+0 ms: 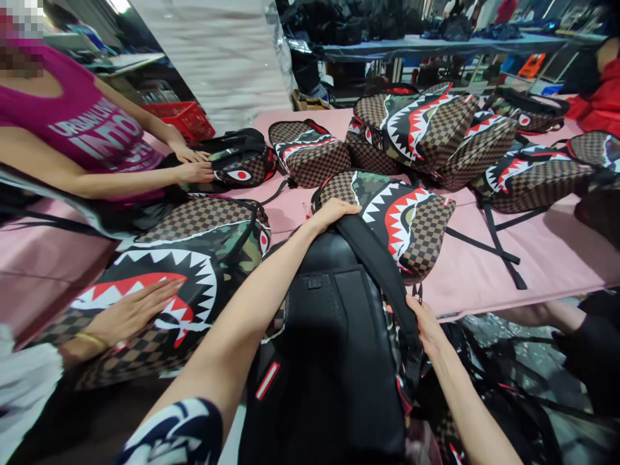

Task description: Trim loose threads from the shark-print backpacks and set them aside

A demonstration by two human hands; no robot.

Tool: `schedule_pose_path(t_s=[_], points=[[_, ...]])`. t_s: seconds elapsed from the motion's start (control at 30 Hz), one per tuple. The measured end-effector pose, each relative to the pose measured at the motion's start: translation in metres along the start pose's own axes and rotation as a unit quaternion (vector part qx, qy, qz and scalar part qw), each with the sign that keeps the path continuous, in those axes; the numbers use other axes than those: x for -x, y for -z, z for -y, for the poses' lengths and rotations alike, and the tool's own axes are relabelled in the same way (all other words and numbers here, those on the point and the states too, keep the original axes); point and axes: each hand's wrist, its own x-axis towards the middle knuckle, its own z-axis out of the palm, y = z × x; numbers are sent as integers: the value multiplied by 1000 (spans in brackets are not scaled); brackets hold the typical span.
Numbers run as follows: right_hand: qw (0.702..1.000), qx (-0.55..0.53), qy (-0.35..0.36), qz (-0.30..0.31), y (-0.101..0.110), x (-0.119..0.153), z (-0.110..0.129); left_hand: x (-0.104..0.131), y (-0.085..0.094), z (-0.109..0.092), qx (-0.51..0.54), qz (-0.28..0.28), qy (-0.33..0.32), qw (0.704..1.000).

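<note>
While hands (pixel 332 214) touch a strap (pixel 375 261), backpacks (pixel 393 216) (checkered) crowd nearby.

Short navy sleeve (pixel 173 431) patterned in curving white, slim bare forearms (pixel 261 303), bare hands (pixel 333 214)

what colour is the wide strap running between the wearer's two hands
The wide strap is plain black, seen best in the head view.
</note>
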Motion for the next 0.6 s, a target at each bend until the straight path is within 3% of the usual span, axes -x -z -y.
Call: schedule_pose_path(t_s=[0.1,0.23,0.37,0.5,0.6], points=[[1000,-19,-14,-6,-3,2,0,17,3,-6,-32,-30,-33,998],[999,-31,-18,3,-3,11,-1,73,11,-9,-118,-157,-83,977],[999,-48,-18,10,-3,23,-2,170,10,5,-234,-237,-106,937],[998,-63,-11,17,-3,30,-4,280,-18,41,-295,-305,-71,903],[998,-64,-14,19,-2,35,-9,344,-41,68,-316,-274,-11,908]])
